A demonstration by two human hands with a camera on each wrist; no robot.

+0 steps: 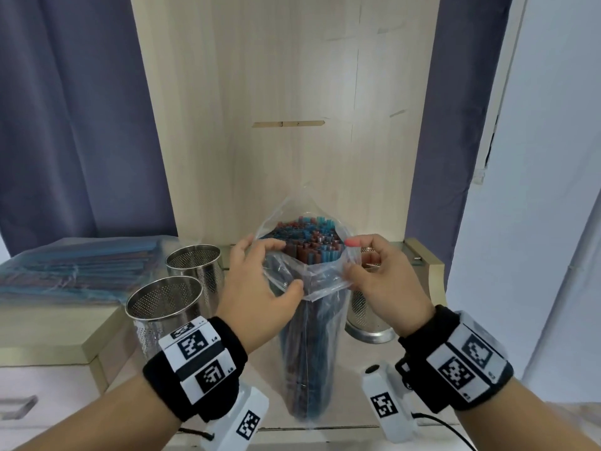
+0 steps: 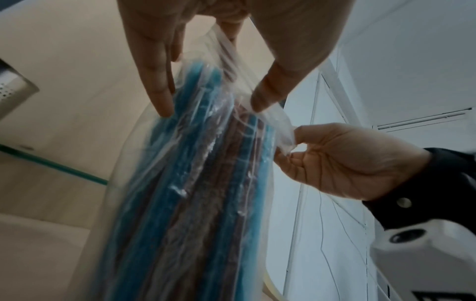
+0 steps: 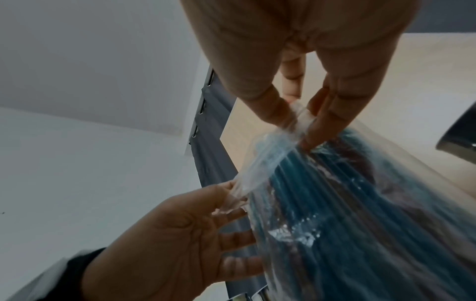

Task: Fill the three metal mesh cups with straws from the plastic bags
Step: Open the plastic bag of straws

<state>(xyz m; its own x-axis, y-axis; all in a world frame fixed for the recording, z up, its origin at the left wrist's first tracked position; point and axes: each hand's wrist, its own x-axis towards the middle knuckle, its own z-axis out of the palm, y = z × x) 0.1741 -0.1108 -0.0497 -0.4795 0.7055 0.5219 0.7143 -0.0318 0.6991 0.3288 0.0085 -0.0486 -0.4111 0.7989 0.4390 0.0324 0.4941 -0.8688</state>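
Left hand [image 1: 260, 288]: thumb and fingers curl round the near-left rim of the clear, crinkled plastic bag [image 1: 309, 336] and pinch its film.
Right hand [image 1: 387, 288]: thumb and fingertips pinch the bag's right rim; the film stretches taut between the two hands.
Bag: thin, glossy, wrinkled; stands upright on the pale wooden desk [image 1: 354, 359], long axis vertical, mouth pulled wide and facing up.
Straws: a dense bundle of blue and reddish-brown plastic straws [image 1: 307, 242] stands upright inside the bag, cut ends pointing up at its mouth.
Cups: two perforated shiny steel cylinders, one [image 1: 162, 307] just left of the bag, another [image 1: 195, 265] behind it; a third [image 1: 364, 320] is just right of the bag, partly hidden by the right hand.
Spare bags: flat packs of blue and brown straws [image 1: 78, 271] lie well left of the upright bag.
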